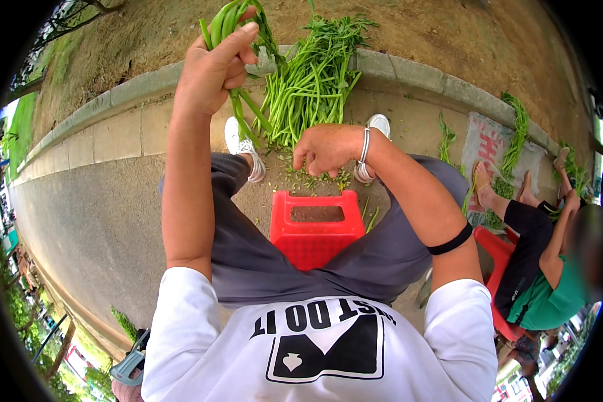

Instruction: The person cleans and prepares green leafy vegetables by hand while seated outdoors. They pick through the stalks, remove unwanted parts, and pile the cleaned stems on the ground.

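Observation:
My left hand (214, 67) is raised at the upper left, closed around a bunch of long green vegetable stems (226, 23). Some of the stems bend over above the fist, and others hang below it. Lower and to the right, my right hand (328, 151) hovers with loosely bent fingers, slightly apart, and nothing visible in them. It is nearest to a large pile of leafy green stems (308, 90) on the pavement between my shoes. Small cut green bits (308, 179) are scattered under the right hand.
A red plastic stool (315, 224) stands between my knees. Beyond the pile runs a stone kerb (402, 70) with bare soil behind it. To the right, a person in a green shirt (549, 295) sits by a pale printed sack (479, 137) with more stems (517, 134).

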The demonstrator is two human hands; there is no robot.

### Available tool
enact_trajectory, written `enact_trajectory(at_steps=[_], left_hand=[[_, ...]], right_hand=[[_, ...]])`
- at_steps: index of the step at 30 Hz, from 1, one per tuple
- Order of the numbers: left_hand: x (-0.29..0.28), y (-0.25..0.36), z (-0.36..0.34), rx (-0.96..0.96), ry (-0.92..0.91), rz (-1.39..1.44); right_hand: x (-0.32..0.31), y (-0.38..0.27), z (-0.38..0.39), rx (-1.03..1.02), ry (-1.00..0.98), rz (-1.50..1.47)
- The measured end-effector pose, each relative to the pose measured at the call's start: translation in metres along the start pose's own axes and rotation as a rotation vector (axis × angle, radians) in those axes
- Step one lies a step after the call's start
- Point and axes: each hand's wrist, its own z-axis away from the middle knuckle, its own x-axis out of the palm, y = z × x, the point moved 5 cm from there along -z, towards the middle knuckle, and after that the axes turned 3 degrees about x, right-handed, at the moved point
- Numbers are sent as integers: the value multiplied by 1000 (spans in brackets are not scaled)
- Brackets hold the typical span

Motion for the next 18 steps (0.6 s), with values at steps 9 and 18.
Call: enact_trajectory(at_steps=[9, 18], left_hand=[[-6, 1, -7, -84, -225, 316], [-3, 4, -10, -107, -322, 500]], right_hand=[[-11, -10, 8, 2, 43, 40], [-59, -15, 21, -201, 537, -266]])
